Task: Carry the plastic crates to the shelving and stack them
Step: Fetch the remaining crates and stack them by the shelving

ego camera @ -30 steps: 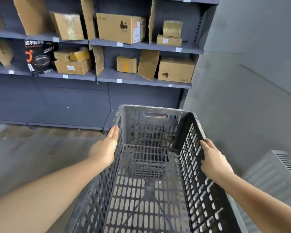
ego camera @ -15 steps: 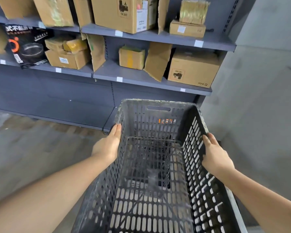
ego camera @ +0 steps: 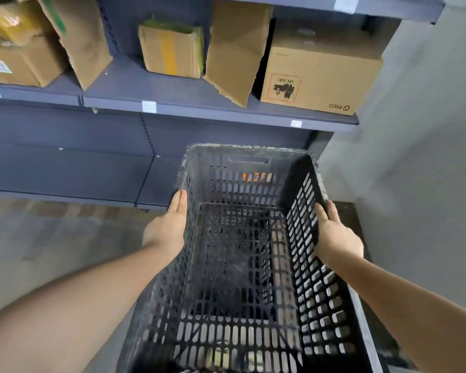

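I hold a dark grey perforated plastic crate [ego camera: 240,265] out in front of me, empty, its far end pointing at the shelving. My left hand [ego camera: 167,227] grips its left wall from outside. My right hand [ego camera: 334,235] grips the right wall. The grey metal shelving [ego camera: 199,100] stands close ahead, its lowest shelf [ego camera: 151,184] just beyond the crate's far rim. Through the crate's slots something dark and an orange patch [ego camera: 256,177] show below; I cannot tell what they are.
Cardboard boxes fill the shelf above: a large one [ego camera: 320,74] at right, a small taped one [ego camera: 171,49] in the middle, a bent flat sheet [ego camera: 234,49] between them. A pale wall [ego camera: 428,157] closes the right side. Concrete floor [ego camera: 51,251] lies to the left.
I have moved closer to the shelving with the crate in both hands; the shelves now loom larger and higher, and the crate's far end is near the bottom shelf.
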